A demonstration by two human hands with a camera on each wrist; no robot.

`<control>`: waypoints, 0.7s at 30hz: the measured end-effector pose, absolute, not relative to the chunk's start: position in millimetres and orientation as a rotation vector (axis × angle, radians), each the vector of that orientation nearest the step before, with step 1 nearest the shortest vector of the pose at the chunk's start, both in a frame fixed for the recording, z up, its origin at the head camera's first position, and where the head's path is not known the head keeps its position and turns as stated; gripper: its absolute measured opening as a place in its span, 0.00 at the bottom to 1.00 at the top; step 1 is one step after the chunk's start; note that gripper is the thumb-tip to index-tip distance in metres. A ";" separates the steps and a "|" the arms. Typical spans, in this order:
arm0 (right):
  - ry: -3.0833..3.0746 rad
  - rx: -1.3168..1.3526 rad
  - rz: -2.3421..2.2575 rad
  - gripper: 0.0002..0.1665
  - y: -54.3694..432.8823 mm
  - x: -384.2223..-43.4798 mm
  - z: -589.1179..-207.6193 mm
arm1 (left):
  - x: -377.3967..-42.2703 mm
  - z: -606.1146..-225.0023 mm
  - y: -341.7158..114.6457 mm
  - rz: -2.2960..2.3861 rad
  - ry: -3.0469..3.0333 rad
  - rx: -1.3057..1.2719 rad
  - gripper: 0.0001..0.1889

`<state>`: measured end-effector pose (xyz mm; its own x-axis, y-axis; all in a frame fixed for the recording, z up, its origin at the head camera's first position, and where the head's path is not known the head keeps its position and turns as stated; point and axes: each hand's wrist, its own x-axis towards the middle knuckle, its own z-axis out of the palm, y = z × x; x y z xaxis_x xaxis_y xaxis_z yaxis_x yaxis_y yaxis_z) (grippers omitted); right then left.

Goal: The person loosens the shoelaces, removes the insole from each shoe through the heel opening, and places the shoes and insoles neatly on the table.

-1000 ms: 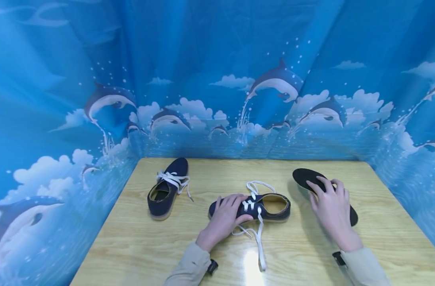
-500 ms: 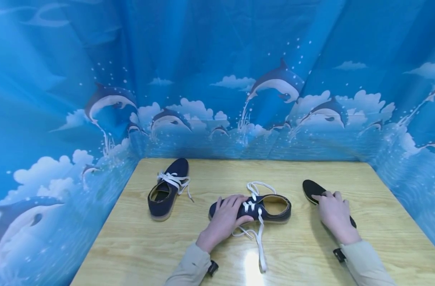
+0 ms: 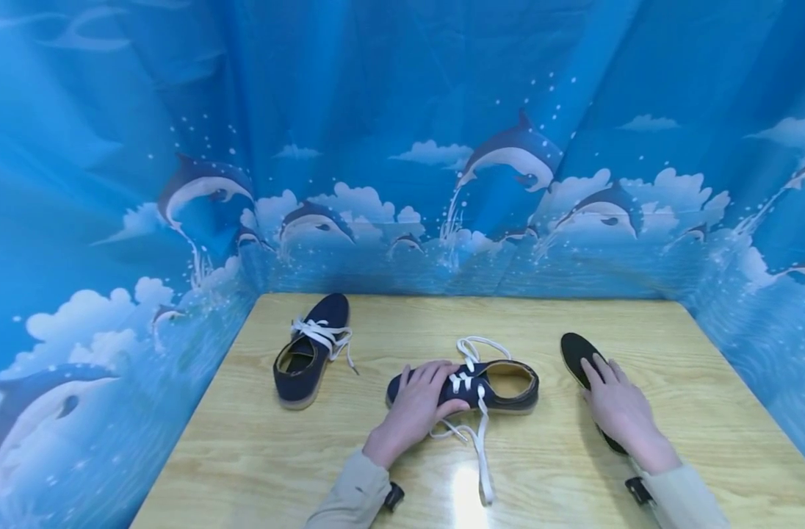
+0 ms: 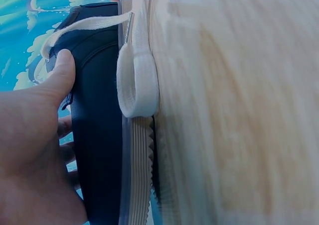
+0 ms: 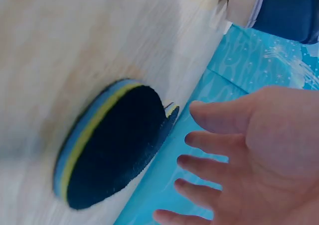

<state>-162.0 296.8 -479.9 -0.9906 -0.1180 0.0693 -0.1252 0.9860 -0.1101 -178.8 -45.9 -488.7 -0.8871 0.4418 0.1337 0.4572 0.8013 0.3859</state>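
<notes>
A navy lace-up sneaker lies sideways on the wooden table, its toe to the left and white laces loose. My left hand grips its toe end from above. The left wrist view shows the thumb on the near side of the sneaker's upper and the other fingers partly hidden behind it. To the right lies a black insole, with blue and yellow layers along its edge in the right wrist view. Over it my right hand is spread, its fingers extended and apart from the insole.
A second navy sneaker with white laces stands at the back left of the table. One long white lace trails toward the front edge. A blue dolphin-print curtain encloses the back and sides.
My right hand has lowered the insole onto the table and let it go, its fingers now straightened. The left hand and the sneaker under it stay put.
</notes>
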 end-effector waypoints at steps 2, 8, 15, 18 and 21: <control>-3.085 0.226 0.175 0.33 298.4 -156.7 -480.1 | -179.1 -488.5 -46.3 -0.648 -2.943 -0.735 0.40; -3.197 0.268 0.221 0.30 303.1 -151.5 -479.6 | -180.5 -489.4 -48.3 -0.643 -2.918 -0.739 0.40; -3.164 0.315 0.296 0.29 308.4 -162.3 -485.8 | -180.4 -489.6 -47.9 -0.633 -2.918 -0.743 0.40; -3.143 0.306 0.337 0.31 310.9 -170.3 -489.0 | -180.3 -491.7 -47.8 -0.636 -2.907 -0.748 0.39; -3.164 0.272 0.374 0.36 313.9 -178.8 -490.7 | -180.0 -491.9 -47.2 -0.638 -2.907 -0.754 0.40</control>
